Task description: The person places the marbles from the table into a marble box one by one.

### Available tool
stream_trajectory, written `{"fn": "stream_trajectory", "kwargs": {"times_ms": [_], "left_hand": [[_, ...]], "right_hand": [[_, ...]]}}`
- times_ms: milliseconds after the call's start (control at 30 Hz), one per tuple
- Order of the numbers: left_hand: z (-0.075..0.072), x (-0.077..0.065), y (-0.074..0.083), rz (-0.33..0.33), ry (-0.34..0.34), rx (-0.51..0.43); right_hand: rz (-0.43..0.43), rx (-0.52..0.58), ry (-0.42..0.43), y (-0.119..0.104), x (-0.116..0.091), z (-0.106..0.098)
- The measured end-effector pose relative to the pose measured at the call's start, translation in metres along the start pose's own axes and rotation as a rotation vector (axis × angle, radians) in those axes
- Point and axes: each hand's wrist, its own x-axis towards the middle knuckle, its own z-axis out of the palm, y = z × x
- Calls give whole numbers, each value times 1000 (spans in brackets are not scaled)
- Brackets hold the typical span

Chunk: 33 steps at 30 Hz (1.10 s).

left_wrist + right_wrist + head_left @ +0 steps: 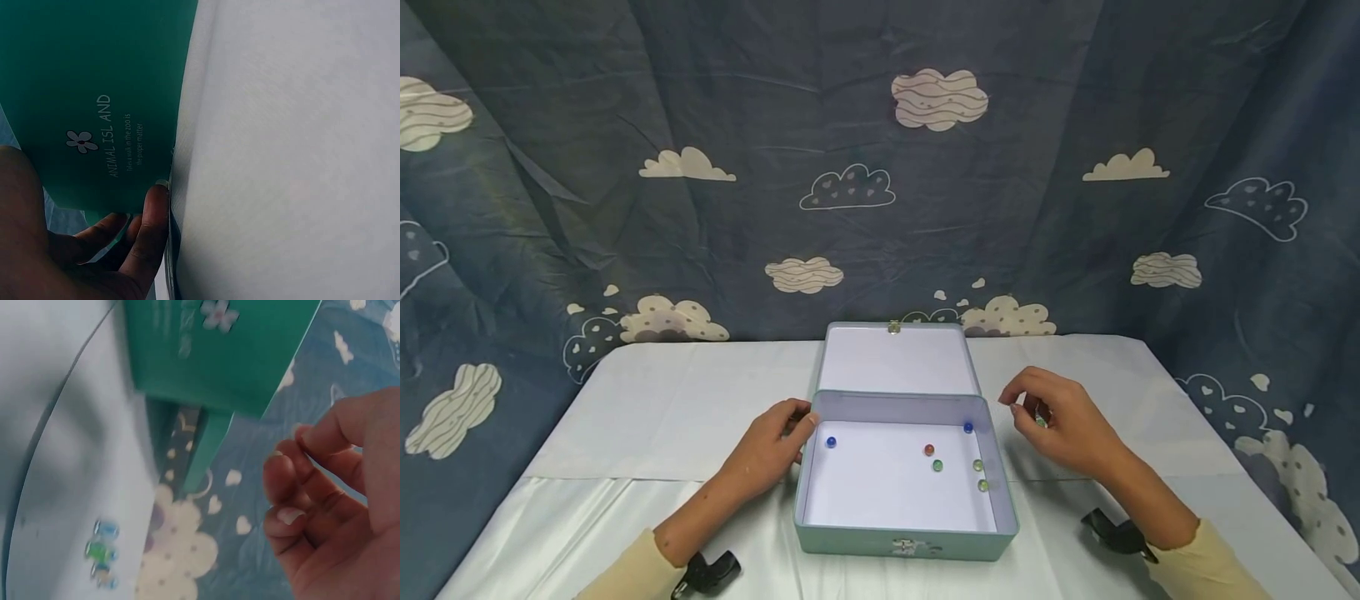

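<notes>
Box: a green rectangular tin box with a white inside (850, 540) stands on the white cloth (662, 400), its hinged lid (898, 360) tipped back open at the far side.
Left hand: the left hand (772, 442) grips the box's left wall – thumb at the rim, fingers against the outside, near printed lettering (109, 134).
Right hand: the right hand (1063, 417) is raised just beside the box's right wall, fingers bent in and tips close together; whether something sits between them I cannot tell.
Marbles inside: one round blue glass marble (831, 442) near the left wall and another (967, 427) by the far right corner; a red marble (928, 450) near a green marble (937, 466); two yellow-green marbles (982, 486) along the right wall.
Marbles outside: a blurred cluster of blue and green marbles (97, 551) lies on the cloth – right of the box, partly hidden by the right hand in the head view.
Backdrop: dark blue fabric with pale clouds (745, 108).
</notes>
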Motion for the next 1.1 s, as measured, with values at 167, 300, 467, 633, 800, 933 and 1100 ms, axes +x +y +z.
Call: {"fn": "stream_trajectory", "kwargs": {"times_ms": [167,300,467,633,800,933,1100], "left_hand": [[-1,0,0,1,2,6],[-1,0,-1,4,1,-3],[-1,0,-1,6,-3,-18],[0,0,-2,5,1,-12],[0,0,-2,5,4,-12],[0,-1,-1,5,3,-16],[0,-1,-1,6,5,-11]], "right_hand": [[53,-79,-24,19,-3,-5],[117,-125,-75,34,-7,-8],[184,-141,-152,48,-10,-8],[256,-133,-204,56,-12,-6],[305,-138,-249,61,-14,-3],[335,-128,-273,64,-15,-1],[349,-109,-296,65,-15,0]]}}
